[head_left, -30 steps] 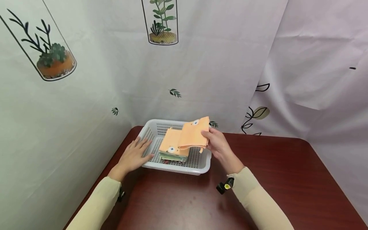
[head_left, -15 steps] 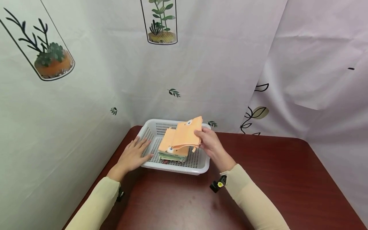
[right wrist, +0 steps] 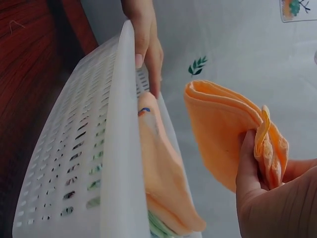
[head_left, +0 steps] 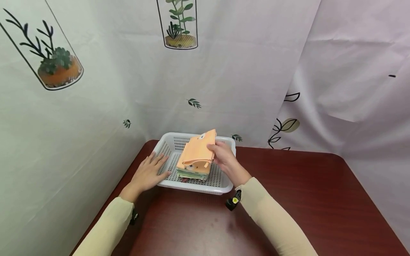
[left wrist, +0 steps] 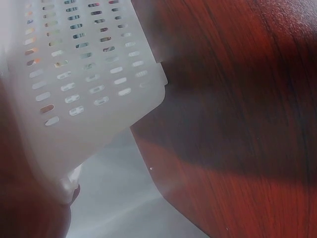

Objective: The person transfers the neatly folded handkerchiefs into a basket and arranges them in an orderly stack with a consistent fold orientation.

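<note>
My right hand (head_left: 225,160) pinches a folded orange towel (head_left: 199,146) by its right edge, thumb on top. The towel hangs above a stack in a white perforated plastic basket (head_left: 195,186). In the right wrist view, a gap shows between the held towel (right wrist: 220,131) and the basket. On top of the stack lies another folded orange towel (right wrist: 166,183), with folded greenish cloth (head_left: 192,174) beneath it. My left hand (head_left: 145,176) rests on the basket's left rim, fingers spread. Only a blurred part of that hand shows in the left wrist view.
The basket stands at the back left of a dark red wooden table (head_left: 189,220). A white curtain (head_left: 237,81) with printed plants hangs close behind the table and along the left. Bare tabletop (head_left: 307,192) stretches to the right.
My right hand has moved left with the orange towel, from the basket's right side to over the stack. The left hand has stayed on the rim.
</note>
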Available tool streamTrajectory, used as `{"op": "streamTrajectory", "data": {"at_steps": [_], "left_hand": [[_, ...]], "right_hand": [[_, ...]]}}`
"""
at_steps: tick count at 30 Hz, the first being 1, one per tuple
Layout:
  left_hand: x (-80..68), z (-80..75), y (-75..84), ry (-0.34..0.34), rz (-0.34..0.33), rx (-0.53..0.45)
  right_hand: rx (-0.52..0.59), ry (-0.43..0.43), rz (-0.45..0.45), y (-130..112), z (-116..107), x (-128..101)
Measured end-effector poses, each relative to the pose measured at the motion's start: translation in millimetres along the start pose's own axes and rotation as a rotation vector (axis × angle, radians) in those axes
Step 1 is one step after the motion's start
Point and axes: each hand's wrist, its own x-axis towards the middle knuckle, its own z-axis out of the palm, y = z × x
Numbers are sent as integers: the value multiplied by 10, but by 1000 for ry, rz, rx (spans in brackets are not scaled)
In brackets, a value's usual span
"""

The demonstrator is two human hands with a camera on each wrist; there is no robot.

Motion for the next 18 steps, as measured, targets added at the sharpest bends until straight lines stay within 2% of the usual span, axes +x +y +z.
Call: {"op": "streamTrajectory", "data": {"at_steps": [9,18], "left_hand": [[1,6,6,21,11,-3],[22,20,-20,3,8,-5]], "right_hand": [[21,13,24,78,42,114],[-23,1,57,113,116,167]]}}
